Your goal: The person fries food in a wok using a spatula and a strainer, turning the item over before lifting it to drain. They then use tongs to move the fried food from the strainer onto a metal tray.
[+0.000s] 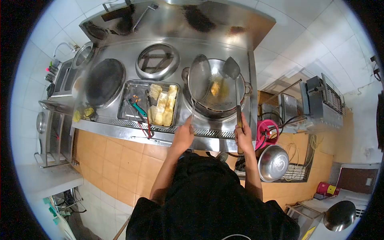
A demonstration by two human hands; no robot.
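left hand [183, 136] closed on handle of mesh strainer [199, 76], right hand [243, 136] gripping spatula [231, 69], both tools over the wok [224, 105], upper centre-right of frame; yellow food piece [216, 88] in wok; tray [129, 87] of pale yellow slabs [165, 105] to its left.

We see a gap between the tray [120, 115] and the wok [229, 105], but the strainer [200, 78] and spatula [231, 69] block the wok from above.

left part of pan [229, 105] hidden behind strainer [200, 76], yellow food [216, 88] too blurred to identify
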